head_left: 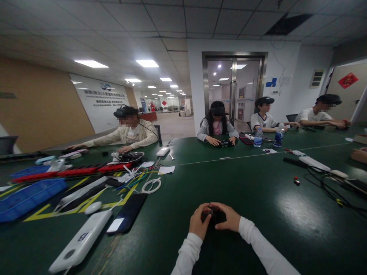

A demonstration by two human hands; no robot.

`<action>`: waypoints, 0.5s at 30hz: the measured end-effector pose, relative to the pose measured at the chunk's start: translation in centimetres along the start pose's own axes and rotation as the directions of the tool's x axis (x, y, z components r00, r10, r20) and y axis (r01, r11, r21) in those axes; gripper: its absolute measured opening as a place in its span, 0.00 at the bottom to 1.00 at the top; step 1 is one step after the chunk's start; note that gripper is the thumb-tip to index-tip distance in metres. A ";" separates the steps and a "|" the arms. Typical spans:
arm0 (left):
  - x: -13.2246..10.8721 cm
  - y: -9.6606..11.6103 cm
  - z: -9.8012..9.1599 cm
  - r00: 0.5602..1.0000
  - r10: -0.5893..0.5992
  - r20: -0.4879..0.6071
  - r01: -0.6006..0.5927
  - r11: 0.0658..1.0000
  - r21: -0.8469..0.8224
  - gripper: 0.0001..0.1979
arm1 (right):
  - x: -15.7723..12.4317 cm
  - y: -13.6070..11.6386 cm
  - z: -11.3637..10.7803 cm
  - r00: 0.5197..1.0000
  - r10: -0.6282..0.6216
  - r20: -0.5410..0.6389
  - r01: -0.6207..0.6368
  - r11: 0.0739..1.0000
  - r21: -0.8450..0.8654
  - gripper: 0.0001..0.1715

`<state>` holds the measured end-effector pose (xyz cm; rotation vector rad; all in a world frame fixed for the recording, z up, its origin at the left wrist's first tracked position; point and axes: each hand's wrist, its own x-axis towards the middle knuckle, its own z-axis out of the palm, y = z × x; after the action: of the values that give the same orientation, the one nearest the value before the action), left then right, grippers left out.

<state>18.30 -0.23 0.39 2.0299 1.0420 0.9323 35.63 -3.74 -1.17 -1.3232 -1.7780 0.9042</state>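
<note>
Near the front middle of the green table (177,191), my left hand (198,221) and my right hand (228,217) are close together around a small dark object (213,217). Fingers of both hands curl over its sides, and the fingertips nearly meet at its top. The hands cover much of the object, so its exact shape is unclear. To the left of my hands lie a dark phone-like slab (130,212) and a long white device (82,238).
Blue trays (31,196), cables (151,185) and red strips (74,171) crowd the left side. At right are a small red-and-black piece (296,181), a white power strip (314,163) and black cables. Bottles (258,137) stand farther back. Several people in headsets sit across the table.
</note>
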 end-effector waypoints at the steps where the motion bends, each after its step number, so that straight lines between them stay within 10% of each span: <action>1: 0.1 -0.2 -0.1 1.000 -0.007 -0.015 0.007 1.000 -0.017 0.17 | 0.0 0.1 0.0 1.000 -0.018 0.004 0.017 1.000 0.004 0.45; 9: 1.2 -1.7 -2.7 0.967 -0.139 -0.212 0.086 0.966 -0.243 0.18 | 0.0 0.1 0.0 0.998 -0.063 0.023 0.062 0.997 0.043 0.46; 15: 2.0 -3.4 -5.8 0.823 -0.273 -0.499 0.025 0.893 -0.449 0.20 | -0.4 -0.6 -0.4 0.998 0.025 0.053 -0.027 0.999 0.030 0.43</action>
<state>13.11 4.37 1.31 1.3110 1.1455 1.5608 35.80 -4.23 -0.56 -1.3168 -1.7835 0.9849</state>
